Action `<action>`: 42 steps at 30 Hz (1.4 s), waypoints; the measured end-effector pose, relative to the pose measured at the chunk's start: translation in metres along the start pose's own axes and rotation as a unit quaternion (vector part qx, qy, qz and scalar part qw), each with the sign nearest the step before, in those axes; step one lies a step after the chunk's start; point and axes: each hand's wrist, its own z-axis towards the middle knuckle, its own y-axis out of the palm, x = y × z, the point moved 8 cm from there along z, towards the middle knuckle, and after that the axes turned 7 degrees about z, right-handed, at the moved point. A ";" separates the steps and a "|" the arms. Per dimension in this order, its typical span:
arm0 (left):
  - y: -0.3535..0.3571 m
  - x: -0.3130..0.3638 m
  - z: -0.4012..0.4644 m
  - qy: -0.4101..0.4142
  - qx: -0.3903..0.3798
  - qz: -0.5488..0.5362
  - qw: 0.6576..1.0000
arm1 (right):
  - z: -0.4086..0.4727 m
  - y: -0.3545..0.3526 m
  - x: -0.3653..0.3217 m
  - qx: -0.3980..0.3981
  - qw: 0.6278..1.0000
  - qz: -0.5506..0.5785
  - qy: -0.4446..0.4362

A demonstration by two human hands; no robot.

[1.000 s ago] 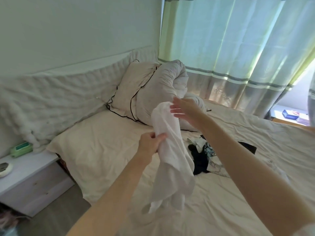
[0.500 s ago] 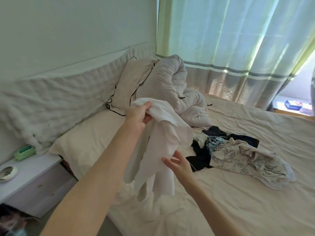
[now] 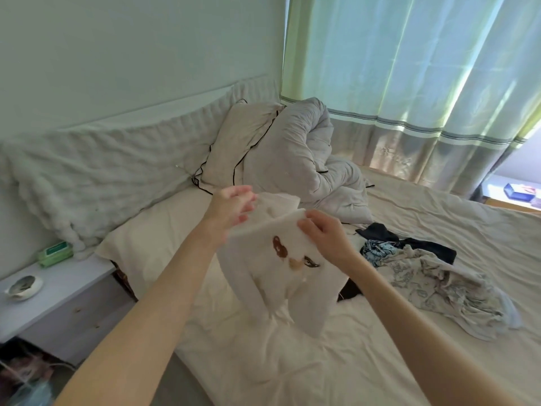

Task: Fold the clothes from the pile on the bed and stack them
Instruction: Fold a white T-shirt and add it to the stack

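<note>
I hold a white garment [image 3: 281, 276] with a brown printed motif up in front of me over the bed [image 3: 336, 361]. My left hand [image 3: 231, 206] grips its top edge on the left, and my right hand [image 3: 322, 230] pinches the same edge on the right. The cloth hangs down, its lower end touching the sheet. To the right on the bed lies the pile of clothes [image 3: 424, 271]: dark pieces, a blue patterned one and a pale floral one, all crumpled.
A pillow [image 3: 234, 145] and a rolled duvet [image 3: 307, 159] lie at the head of the bed. A white nightstand [image 3: 58, 291] with a green wipes pack [image 3: 54, 253] and a small dish [image 3: 23, 288] stands at left. Curtains [image 3: 409, 68] hang behind the bed.
My right hand has risen from under the garment to its top edge. The cloth is now spread between both hands, and its printed side shows.
</note>
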 end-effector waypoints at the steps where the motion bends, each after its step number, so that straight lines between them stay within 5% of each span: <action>1: 0.012 0.008 -0.007 0.056 -0.053 0.079 0.994 | 0.006 0.006 -0.007 -0.054 0.998 -0.038 -0.007; 5: 0.048 0.017 -0.035 0.173 -0.249 0.244 0.921 | 0.013 0.019 -0.031 -0.201 0.972 -0.120 -0.029; 11: 0.077 -0.001 -0.061 0.170 -0.342 0.194 0.904 | -0.006 -0.019 -0.059 -0.232 0.963 -0.123 -0.055; 18: 0.069 0.021 -0.053 0.275 -0.153 0.248 0.916 | -0.018 -0.064 -0.048 -0.168 0.975 -0.144 0.017; 21: 0.061 0.039 -0.056 0.307 -0.141 0.283 0.898 | -0.027 -0.066 -0.039 -0.183 0.975 -0.117 0.047; 25: 0.054 0.053 -0.059 0.314 -0.139 0.300 0.890 | -0.021 -0.063 -0.031 -0.176 0.956 -0.233 0.026; 32: 0.025 0.034 -0.056 0.270 -0.132 0.326 0.897 | -0.003 -0.080 -0.003 -0.011 0.941 -0.340 0.001; 36: -0.009 0.025 -0.041 0.229 -0.042 0.412 0.881 | 0.002 -0.087 -0.012 0.058 0.949 -0.309 -0.029; 42: -0.032 0.018 -0.028 0.171 -0.029 0.491 0.854 | 0.014 -0.077 -0.063 0.084 0.941 -0.307 -0.119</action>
